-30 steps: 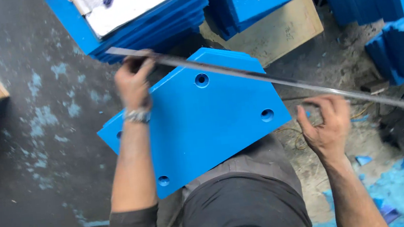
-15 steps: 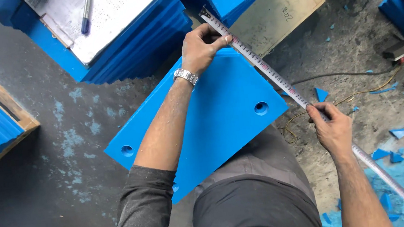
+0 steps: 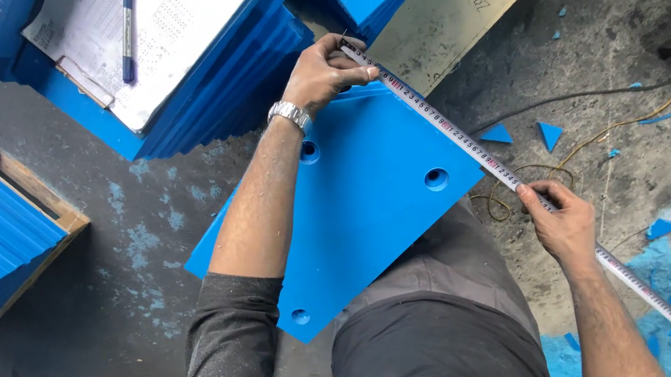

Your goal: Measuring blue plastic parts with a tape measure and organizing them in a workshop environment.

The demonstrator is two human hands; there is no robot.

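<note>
Plate point(image 3: 368, 185) edge under ruler point(image 3: 446, 131), hands point(image 3: 327, 69) pinching.

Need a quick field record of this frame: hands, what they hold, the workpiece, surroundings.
left hand: left hand pins the end of the long metal ruler at the far corner of the flat blue plastic panel
right hand: right hand pinches the ruler further along, just off the panel's right edge
ruler: lies along the panel's right edge and extends past the right hand
panel: rests on the person's lap; round holes visible
nearby: stack of blue panels with a printed paper sheet and a blue pen on top
floor: blue plastic offcuts
</note>
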